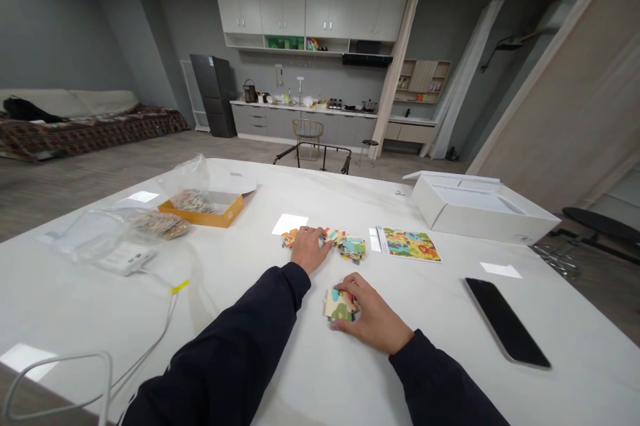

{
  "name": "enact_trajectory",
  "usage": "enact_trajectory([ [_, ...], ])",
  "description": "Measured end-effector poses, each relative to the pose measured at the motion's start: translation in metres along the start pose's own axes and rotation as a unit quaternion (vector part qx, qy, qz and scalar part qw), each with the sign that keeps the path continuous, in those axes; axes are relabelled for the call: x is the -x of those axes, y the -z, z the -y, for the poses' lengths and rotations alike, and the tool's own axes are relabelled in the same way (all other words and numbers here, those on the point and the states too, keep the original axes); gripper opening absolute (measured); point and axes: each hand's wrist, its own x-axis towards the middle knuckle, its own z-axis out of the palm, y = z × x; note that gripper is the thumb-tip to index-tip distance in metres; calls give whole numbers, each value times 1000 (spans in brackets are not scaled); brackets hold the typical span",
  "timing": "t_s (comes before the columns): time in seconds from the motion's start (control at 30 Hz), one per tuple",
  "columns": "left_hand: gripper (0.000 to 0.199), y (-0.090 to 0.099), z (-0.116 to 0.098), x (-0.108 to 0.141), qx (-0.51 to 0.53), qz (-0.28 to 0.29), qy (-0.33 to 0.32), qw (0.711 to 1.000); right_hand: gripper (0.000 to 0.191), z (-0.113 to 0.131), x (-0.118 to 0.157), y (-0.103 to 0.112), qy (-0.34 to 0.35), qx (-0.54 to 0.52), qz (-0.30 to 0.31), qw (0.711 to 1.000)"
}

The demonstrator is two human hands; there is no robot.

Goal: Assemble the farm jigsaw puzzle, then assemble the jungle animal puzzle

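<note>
On my feed, the right hand (373, 316) is half-curled, thumb and fingers pinching a small stack of squarish, printed cardboard puzzle pieces (340, 304), left of the flat, glossy, animal-printed picture sheet (413, 245) and nearer the camera. The left hand (311, 249) bends its fingers down onto a loose, overlapping row of multicoloured cardboard pieces (353, 247), just left of the sheet; I can't tell if it grips one (the hand itself blocks the view). Well left of the sheet: a shallow yellow cardboard box (220, 216) and a crinkly clear plastic bag (93, 229), contents blurry. Dark fabric sleeves (235, 339) get cut off below.
</note>
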Motion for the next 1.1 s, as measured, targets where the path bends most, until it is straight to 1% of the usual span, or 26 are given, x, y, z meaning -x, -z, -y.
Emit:
enact_trajectory([
  [0.1, 18, -1, 0, -2, 0, 0, 12, 1000, 56, -1, 0, 0, 3, -1, 1, 1000],
  [0.17, 22, 5, -4, 0, -1, -12, 27, 1000, 59, -3, 1, 0, 8, 0, -1, 1000],
  [0.23, 24, 16, -13, 5, 21, -28, 21, 999, 71, -5, 1, -2, 2, -4, -13, 1000],
  [0.27, 25, 23, -18, 10, 47, -28, 4, 999, 80, -7, 1, -3, -7, -12, -20, 1000],
  [0.3, 27, 31, -25, 17, 82, -17, -27, 996, 88, -8, 1, -4, -16, -23, -28, 999],
  [0.33, 29, 39, -31, 25, 122, 11, -65, 990, 92, -9, 1, -5, -20, -33, -32, 999],
  [0.37, 32, 47, -37, 34, 158, 53, -105, 980, 92, -10, 0, -6, -17, -40, -37, 998],
  [0.4, 34, 54, -42, 44, 184, 107, -143, 967, 89, -11, 0, -7, -8, -45, -41, 998],
  [0.47, 36, 65, -48, 60, 205, 189, -190, 941, 88, -12, -1, -9, 10, -52, -42, 998],
  [0.5, 34, 68, -50, 66, 205, 218, -198, 934, 91, -13, -1, -9, 11, -57, -40, 998],
  [0.57, 32, 72, -50, 73, 194, 250, -195, 928, 98, -13, -1, -8, -7, -72, -33, 997],
  [0.6, 30, 73, -50, 74, 188, 258, -190, 928, 98, -12, -1, -7, -16, -74, -29, 997],
  [0.67, 32, 75, -49, 73, 178, 265, -187, 929, 95, -9, 0, -5, -25, -61, -26, 997],
  [0.73, 36, 76, -48, 72, 178, 271, -191, 926, 89, -6, 0, -2, -11, -39, -21, 999],
  [0.8, 31, 73, -45, 67, 192, 266, -184, 926, 73, -3, 0, 0, 9, -22, -16, 1000],
  [0.83, 25, 69, -43, 62, 200, 251, -170, 932, 65, -2, -1, 0, 15, -17, -14, 1000],
  [0.9, 16, 56, -34, 49, 201, 185, -123, 954, 54, -1, -1, 0, 16, -9, -12, 1000],
  [0.97, 23, 36, -24, 31, 170, 101, -70, 978, 54, -1, -1, 0, 15, -1, -11, 1000],
  [1.0, 31, 26, -18, 21, 149, 78, -55, 984, 54, -1, 0, 0, 17, 3, -10, 1000],
  [1.03, 39, 16, -14, 13, 126, 68, -45, 989, 54, 0, 0, 0, 21, 8, -10, 1000],
  [1.1, 45, 1, -6, 0, 91, 77, -28, 992, 61, 2, 1, -2, 28, 17, -15, 999],
])
